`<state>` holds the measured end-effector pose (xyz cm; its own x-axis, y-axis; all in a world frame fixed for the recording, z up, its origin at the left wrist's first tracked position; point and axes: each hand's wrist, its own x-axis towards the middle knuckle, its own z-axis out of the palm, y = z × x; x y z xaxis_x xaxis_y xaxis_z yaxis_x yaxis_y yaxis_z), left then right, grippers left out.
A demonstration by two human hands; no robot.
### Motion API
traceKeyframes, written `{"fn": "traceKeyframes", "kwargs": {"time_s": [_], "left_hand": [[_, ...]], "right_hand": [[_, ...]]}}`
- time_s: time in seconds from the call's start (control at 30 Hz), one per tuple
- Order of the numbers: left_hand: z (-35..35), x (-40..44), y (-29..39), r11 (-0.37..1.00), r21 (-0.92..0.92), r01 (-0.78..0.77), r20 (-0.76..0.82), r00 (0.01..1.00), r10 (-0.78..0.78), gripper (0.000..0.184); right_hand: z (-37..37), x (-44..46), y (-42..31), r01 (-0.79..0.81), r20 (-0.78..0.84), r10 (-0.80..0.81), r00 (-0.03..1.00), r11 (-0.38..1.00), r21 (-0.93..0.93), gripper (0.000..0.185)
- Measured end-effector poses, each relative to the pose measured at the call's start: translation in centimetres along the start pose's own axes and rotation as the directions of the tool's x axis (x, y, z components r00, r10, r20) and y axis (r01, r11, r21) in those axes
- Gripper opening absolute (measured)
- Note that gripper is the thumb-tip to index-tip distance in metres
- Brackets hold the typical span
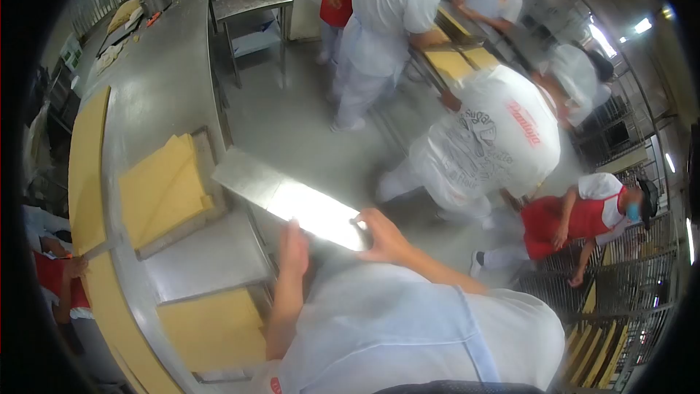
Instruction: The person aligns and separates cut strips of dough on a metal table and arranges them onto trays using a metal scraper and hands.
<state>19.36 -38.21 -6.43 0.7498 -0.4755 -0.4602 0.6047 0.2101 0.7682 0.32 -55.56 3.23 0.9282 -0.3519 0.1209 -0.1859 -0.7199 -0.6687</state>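
Observation:
A long, flat, shiny metal plate [273, 193] is held out in front of my body, slanting from upper left to lower right, with bright glare on its middle. My right hand [383, 239] grips its near end, thumb and fingers around the edge. Against the lower long edge, my left hand [293, 248] has its fingers at the plate; part of its grip is hidden. To the left, stacked yellow sheets [164, 186] lie on a tray [213, 211] on the metal table. Another yellow slab [211, 328] lies on a tray beside my left forearm.
The long steel table [164, 66] carries yellow strips [89, 175] along its far edge and a pot [154, 1] at its end. Co-workers in white [481, 131] stand around trays of yellow slabs [448, 64]. A person in a red apron [558, 222] is at right, near racks.

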Motion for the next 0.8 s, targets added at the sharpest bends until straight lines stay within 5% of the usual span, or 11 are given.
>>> {"fn": "traceKeyframes", "kwargs": {"time_s": [0.1,0.3,0.33,0.6,0.7,0.8], "left_hand": [[-0.4,5.7,-2.1,0.976,0.216,-0.001,0.186,0.982,-0.040,0.058],[9.7,12.7,5.9,0.929,0.338,-0.151,0.053,0.989,0.141,0.067],[10.9,14.3,6.6,0.950,0.239,-0.202,0.055,0.979,0.194,0.065],[14.6,28.2,13.1,0.682,0.636,-0.360,0.003,0.886,0.464,0.047],[16.4,31.3,16.0,0.635,0.725,-0.268,-0.027,0.909,0.415,0.054],[16.2,37.5,17.2,0.623,0.706,-0.337,0.042,0.898,0.438,0.053]], "right_hand": [[-1.2,4.4,1.2,-0.006,0.122,0.004,0.993,1.000,0.016,0.082],[-3.4,16.5,8.4,0.176,0.026,-0.175,0.984,0.984,-0.005,0.071],[-4.2,18.9,9.6,0.144,0.001,-0.144,0.990,0.990,0.008,0.068],[-7.1,30.6,25.8,-0.163,0.027,0.163,0.986,0.986,-0.017,0.030],[-5.2,31.4,31.5,-0.156,-0.001,0.157,0.988,0.980,-0.124,0.026],[-3.5,30.8,34.4,-0.398,-0.008,0.398,0.917,0.917,-0.031,0.026]]}}
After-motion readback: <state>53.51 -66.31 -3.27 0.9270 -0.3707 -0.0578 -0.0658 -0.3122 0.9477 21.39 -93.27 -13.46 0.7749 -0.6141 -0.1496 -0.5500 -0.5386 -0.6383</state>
